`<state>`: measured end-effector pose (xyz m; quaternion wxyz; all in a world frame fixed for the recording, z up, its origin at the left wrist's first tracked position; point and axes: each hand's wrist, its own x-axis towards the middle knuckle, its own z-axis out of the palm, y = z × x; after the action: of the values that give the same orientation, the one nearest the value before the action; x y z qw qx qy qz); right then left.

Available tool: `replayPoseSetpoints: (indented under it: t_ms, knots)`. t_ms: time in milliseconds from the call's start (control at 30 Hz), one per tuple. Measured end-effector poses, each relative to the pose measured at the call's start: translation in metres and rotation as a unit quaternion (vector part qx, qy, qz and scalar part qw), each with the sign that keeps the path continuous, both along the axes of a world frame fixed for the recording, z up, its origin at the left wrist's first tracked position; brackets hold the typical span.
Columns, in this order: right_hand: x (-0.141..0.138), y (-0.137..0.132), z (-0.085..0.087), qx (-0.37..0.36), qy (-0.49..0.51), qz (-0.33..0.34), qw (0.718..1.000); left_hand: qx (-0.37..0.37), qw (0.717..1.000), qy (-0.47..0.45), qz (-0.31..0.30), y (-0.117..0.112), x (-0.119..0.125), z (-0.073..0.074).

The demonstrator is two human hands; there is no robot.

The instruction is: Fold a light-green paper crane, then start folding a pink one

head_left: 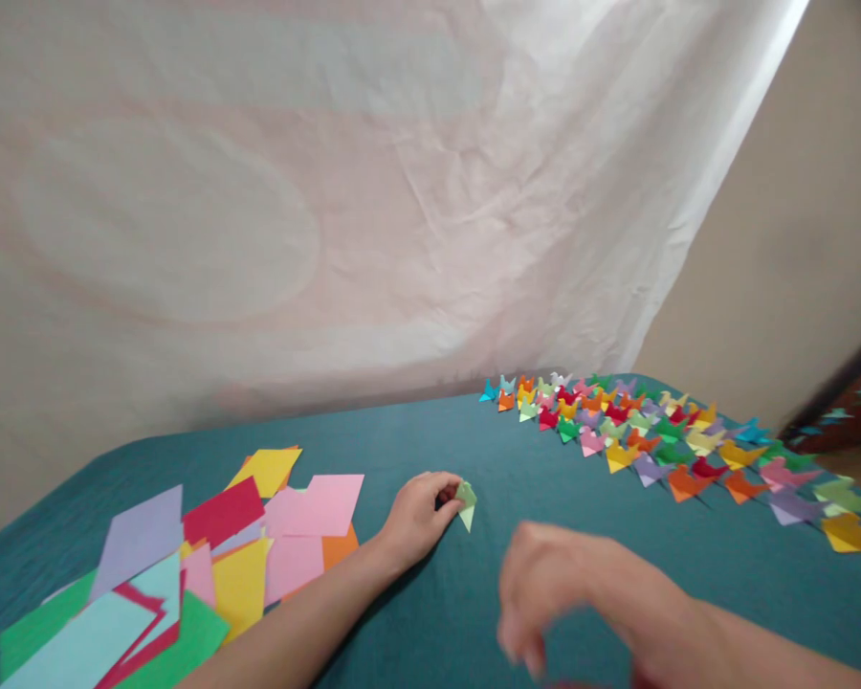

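Note:
A small light-green folded paper bird (466, 502) is pinched between the thumb and fingers of my left hand (423, 512), near the middle of the table. To its right, nearer to me, my right hand (552, 593) is raised above the cloth, bent at the wrist with the fingers pointing down. It is blurred by motion, and I cannot make out whether its fingers hold anything. Left of my left hand lie loose paper sheets (316, 507) in pink, yellow, red, lilac, orange, green and pale blue, overlapping one another.
Rows of folded paper birds (621, 457) in many colours stand on the right side of the table. A dark teal cloth (402, 435) covers the table. Behind it hangs a pale wrinkled sheet (373, 191), with a plain wall (782, 230) at the right.

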<state>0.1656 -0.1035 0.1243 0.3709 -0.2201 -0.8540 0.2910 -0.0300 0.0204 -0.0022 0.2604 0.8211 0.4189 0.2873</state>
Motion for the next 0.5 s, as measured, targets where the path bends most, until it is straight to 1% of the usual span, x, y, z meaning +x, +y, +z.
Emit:
replayPoseSetpoints:
  t_ms: [67,133,200,267,333,433,500]
  knots:
    - [-0.002,0.032,-0.024,-0.001,-0.017,-0.071,0.997,-0.001,1.000,0.003,0.006,-0.003,0.000,0.004]
    - [0.002,0.058,-0.056,0.003,-0.031,-0.163,0.986,-0.003,1.000,0.010,0.019,-0.009,0.001,0.010]
    - [0.008,0.071,-0.086,-0.026,-0.039,-0.238,0.970,-0.003,0.999,0.016,0.029,-0.020,0.002,0.017]
    - [0.014,0.068,-0.105,-0.058,-0.050,-0.253,0.964,0.004,0.999,0.020,0.025,-0.036,0.004,0.023]
    - [0.016,0.056,-0.111,-0.074,-0.056,-0.236,0.967,0.006,1.000,0.023,0.018,-0.054,0.007,0.028]
    - [0.012,0.034,-0.109,-0.060,-0.068,-0.203,0.975,0.003,1.000,0.024,0.009,-0.080,0.012,0.032]
    - [0.009,0.024,-0.109,-0.056,-0.073,-0.203,0.975,0.009,0.999,0.028,0.012,-0.093,0.015,0.033]
